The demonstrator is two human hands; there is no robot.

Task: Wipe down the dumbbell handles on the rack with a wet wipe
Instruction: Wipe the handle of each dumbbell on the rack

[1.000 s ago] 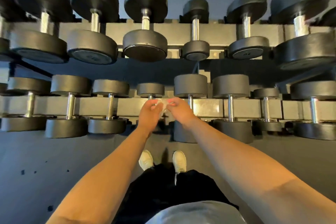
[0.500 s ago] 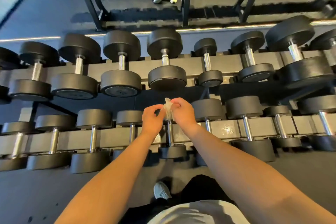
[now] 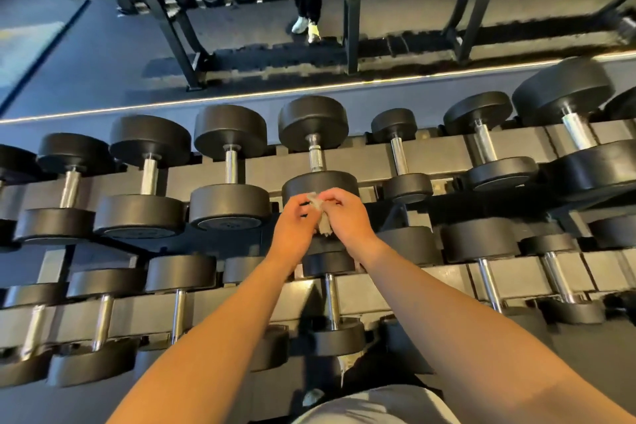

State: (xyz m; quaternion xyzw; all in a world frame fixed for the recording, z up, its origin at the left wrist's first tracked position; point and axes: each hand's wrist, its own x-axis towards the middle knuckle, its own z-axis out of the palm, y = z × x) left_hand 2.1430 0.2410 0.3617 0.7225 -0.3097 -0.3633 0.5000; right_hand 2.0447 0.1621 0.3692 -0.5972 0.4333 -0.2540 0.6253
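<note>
The person stands in front of the rack (image 3: 437, 155) with both bare arms stretched forward. The left hand (image 3: 292, 222) and the right hand (image 3: 347, 217) are close together, almost touching, and between them they hold the wet wipe (image 3: 321, 217). It is a small, pale, crumpled piece. Fingertips of both hands pinch its upper part, and its lower end hangs down beside the right palm.

The wipe touches no handle. Just beyond the hands lies a dumbbell of the upper row (image 3: 320, 182); the fingers are in front of its near black head, and its shiny handle (image 3: 315, 157) is a little farther on, bare. Directly below the hands, in the lower row, another dumbbell (image 3: 331, 299) lies with its chrome handle pointing toward the person.

To the left and right of the hands both rows continue with more black dumbbells. The dumbbell left of the left hand (image 3: 229, 206) has pale marks on its end face, but they are too blurred to read.

Far beyond the hands I see dark rack legs (image 3: 179, 41) and the legs of a person in light shoes (image 3: 306, 26) on the dark floor (image 3: 103, 55).
</note>
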